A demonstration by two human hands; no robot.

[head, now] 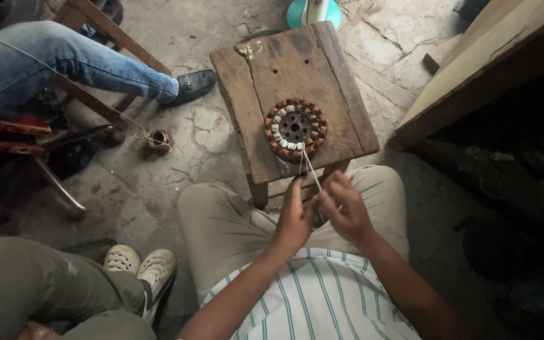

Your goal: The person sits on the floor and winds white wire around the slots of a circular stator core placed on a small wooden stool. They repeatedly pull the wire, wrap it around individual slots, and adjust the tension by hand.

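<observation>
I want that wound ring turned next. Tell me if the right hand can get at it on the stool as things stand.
Probably yes. The right hand is at the stool's near edge, pinching the white strand from the wound ring. Nothing lies between them, though the strand occupies its fingers.

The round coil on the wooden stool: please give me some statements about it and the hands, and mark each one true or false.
1. The round coil lies on the wooden stool. True.
2. Both hands are pressed flat on the coil. False: the left hand and right hand are below it, at the stool's near edge.
3. White strings run from the coil toward the hands. True.
4. The coil's centre is solid. False: it has small holes.
5. A small spool sits on the floor. True.
</observation>
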